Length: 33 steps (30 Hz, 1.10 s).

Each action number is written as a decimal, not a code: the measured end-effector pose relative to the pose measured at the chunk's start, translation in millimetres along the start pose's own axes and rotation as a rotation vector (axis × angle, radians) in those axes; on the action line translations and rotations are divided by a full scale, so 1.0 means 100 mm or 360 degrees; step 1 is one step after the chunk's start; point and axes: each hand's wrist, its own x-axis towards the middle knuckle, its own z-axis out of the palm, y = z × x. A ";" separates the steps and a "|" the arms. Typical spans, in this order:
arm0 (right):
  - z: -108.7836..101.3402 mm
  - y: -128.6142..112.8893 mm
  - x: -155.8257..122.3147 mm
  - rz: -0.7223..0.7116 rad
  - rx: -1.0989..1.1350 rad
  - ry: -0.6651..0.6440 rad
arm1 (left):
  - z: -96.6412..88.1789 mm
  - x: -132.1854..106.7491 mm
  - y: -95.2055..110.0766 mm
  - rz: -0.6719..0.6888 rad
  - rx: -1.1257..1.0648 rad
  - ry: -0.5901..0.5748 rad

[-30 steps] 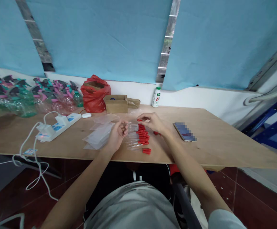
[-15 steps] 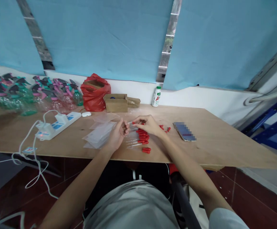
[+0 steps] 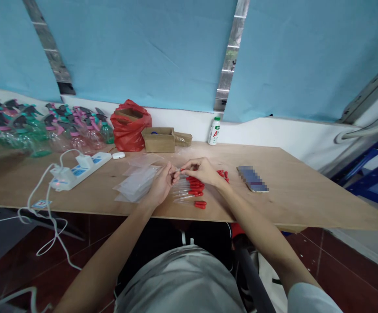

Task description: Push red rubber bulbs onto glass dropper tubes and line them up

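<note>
My left hand [image 3: 166, 181] is closed on the clear glass end of a dropper [image 3: 180, 170]. Its red rubber bulb is pinched in the fingertips of my right hand [image 3: 203, 171], so both hands meet on it just above the table. Below them lie several droppers [image 3: 195, 188] side by side, red bulbs to the right and clear tubes to the left. More loose red bulbs [image 3: 223, 174] are to the right of my right hand. Beside my left hand lies a loose stack of clear plastic bags [image 3: 133, 184].
On the wooden table [image 3: 306, 195], a phone [image 3: 252, 178] lies to the right. Behind stand a white bottle [image 3: 214, 131], a cardboard box [image 3: 159, 141] and a red plastic bag [image 3: 128, 130]. At left are a power strip [image 3: 81, 169] with cables and several spray bottles [image 3: 57, 139].
My two hands have come slightly closer together on the dropper, and the left fingers have curled in more. The loose red bulbs on the right look more bunched than before.
</note>
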 end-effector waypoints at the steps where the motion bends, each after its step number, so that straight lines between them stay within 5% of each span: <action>1: 0.00 -0.01 0.00 0.0003 -0.0011 0.0000 | -0.01 0.00 -0.01 -0.0001 0.0012 -0.0004; 19: -0.08 -0.13 -0.02 0.0000 -0.0015 -0.0137 | -0.04 -0.02 -0.04 0.0145 0.0162 -0.0123; 26: -0.07 -0.18 -0.03 -0.0169 -0.0118 -0.0007 | -0.06 0.00 -0.04 0.0009 0.0313 0.0003; 33: -0.09 -0.16 -0.04 -0.0018 0.0020 -0.0053 | -0.07 -0.02 -0.02 -0.0080 0.0273 -0.0121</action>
